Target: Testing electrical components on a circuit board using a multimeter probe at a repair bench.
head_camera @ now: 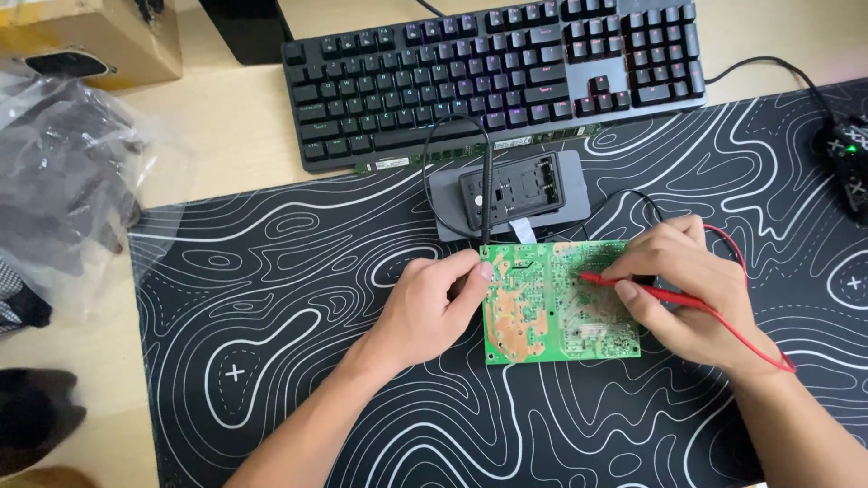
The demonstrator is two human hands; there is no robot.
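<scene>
A green circuit board (542, 307) lies solder side up on a black desk mat (298, 298) with white contour lines. My left hand (429, 303) rests at the board's left edge and holds a black test probe (485, 203) upright, its tip at the board's top left corner. My right hand (687, 289) holds a red test probe (633, 285) almost flat, its tip touching the board's upper middle. A red lead (755, 348) trails past my right wrist.
A grey meter-like device (511, 192) lies just beyond the board. Behind it sits a black keyboard (488, 72) with lit keys. A clear plastic bag (63, 172) and cardboard box (90, 36) are at the left, a black gadget (850, 163) at the right edge.
</scene>
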